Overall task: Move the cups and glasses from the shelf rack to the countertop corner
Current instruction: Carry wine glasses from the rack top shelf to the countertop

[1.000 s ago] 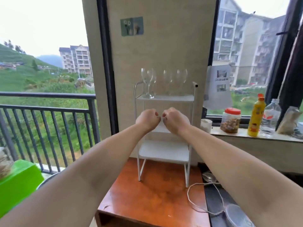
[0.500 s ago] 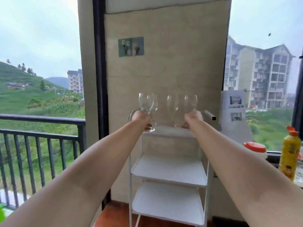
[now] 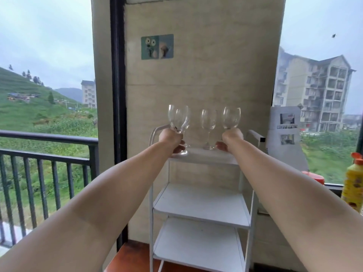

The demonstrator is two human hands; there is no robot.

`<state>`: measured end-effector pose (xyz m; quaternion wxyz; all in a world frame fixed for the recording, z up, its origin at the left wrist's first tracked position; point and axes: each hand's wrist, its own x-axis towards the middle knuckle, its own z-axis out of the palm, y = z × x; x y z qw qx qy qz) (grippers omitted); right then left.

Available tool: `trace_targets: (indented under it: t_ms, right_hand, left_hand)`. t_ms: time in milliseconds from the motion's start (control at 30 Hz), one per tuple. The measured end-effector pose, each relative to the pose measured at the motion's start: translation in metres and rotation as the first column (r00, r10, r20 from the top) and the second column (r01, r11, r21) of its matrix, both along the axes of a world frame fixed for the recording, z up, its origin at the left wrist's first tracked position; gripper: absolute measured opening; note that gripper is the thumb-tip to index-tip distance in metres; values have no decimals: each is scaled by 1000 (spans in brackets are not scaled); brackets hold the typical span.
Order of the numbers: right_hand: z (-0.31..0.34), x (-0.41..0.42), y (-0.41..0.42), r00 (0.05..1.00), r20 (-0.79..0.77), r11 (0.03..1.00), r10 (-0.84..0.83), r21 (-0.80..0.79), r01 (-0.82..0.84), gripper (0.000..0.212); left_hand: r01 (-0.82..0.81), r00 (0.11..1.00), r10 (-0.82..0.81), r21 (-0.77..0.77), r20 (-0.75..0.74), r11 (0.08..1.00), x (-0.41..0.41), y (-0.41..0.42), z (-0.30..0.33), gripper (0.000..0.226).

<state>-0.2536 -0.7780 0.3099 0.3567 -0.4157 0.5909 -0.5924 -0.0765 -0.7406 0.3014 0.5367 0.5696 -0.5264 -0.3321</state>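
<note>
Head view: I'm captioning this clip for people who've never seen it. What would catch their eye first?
Two outstretched arms meet at the top shelf of a white shelf rack, where the left hand grips the stem of the left wine glass and the right hand the right wine glass. Two more glasses stand between them.

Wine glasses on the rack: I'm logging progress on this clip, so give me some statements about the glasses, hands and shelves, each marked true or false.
1. The left hand grips a wine glass by its stem. True.
2. The right hand is open and idle. False: it holds the right glass below the bowl.
3. A middle glass stands unheld on the top shelf. True.
4. The middle shelf holds cups. False: it shows nothing on it.
5. The yellow bottle stands on the rack. False: it stands off to the right.
</note>
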Motion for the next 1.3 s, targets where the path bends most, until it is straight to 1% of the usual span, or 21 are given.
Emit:
trace_targets:
  t_ms: [100,233,300,400,500,567,633,733,867,1000,1067,1200,1300]
  right_hand:
    - [11,9,21,997,-69,997,38,-58,-42,41]
    - [23,30,63,989,-111,988,92,-116,-105,21]
    - [21,39,79,987,-126,986,98,-119,-113,22]
    - [10,50,106,991,-64,989,117,-85,-123,27]
    - [-6,60,141,990,-95,990,105,-86,-113,22]
    - [-18,64,163,990,-110,990,88,-99,-99,23]
    - [-35,67,188,994,-89,994,71,-81,-78,19]
    - [-65,71,224,997,-53,998,57,3,-57,21]
    - [-111,69,262,999,6,990,45,135,-46,18]
    - [-174,55,288,997,75,967,24,251,-42,13]
    - [-208,45,307,994,107,951,-10,309,-24,12]
    - [-263,15,352,975,196,910,-102,414,12,11]
    - [-298,-18,394,956,211,864,-204,497,75,26]
  left_hand:
    - [12,1000,-13,-53,-8,999,-1,11,2,7]
    - [40,999,-43,-100,-29,994,-3,34,4,15]
    - [46,998,-50,-109,-34,993,-2,52,4,15]
    - [51,999,-52,-88,-2,995,4,84,0,14]
    - [90,996,-91,-53,-16,995,16,118,-11,17]
    - [103,994,-104,-35,-30,994,23,139,-22,14]
    - [108,994,-108,7,-34,994,30,164,-37,12]
    - [133,991,-129,102,-43,986,37,193,-66,12]
    - [168,986,-167,230,-23,959,35,219,-114,9]
    - [216,973,-230,339,3,916,16,242,-172,9]
    - [253,962,-273,417,-13,873,0,260,-202,10]
    - [309,939,-341,548,-47,777,-36,296,-257,26]
    - [336,914,-405,616,-29,713,-68,321,-299,28]
